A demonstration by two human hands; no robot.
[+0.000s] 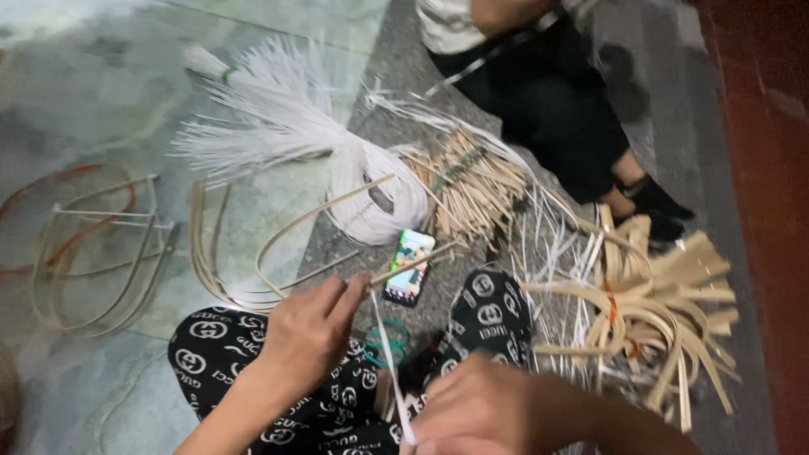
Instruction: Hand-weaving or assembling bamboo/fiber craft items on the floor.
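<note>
At the far left, bent cane frames lie on the pale stone floor, with a red loop of cord running through them. Just right of these, a few loose curved cane hoops rest near the person's knee.

The left hand is raised over the patterned black trousers, its thumb and forefinger pinched together on the end of a thin cane stick that slants up to the right. From that pinch a white flat strip runs down to the right hand, near the bottom edge, whose fingers are curled closed around the strip's lower end.

Beyond the hands, a fanned bundle of white strips spreads from a thick white coil. A phone with a lit screen lies on the grey floor just right of the left hand. Farther right sit a bundle of short tan sticks, then a heap of wide tan strips. Another person in dark clothes sits at the far side.
</note>
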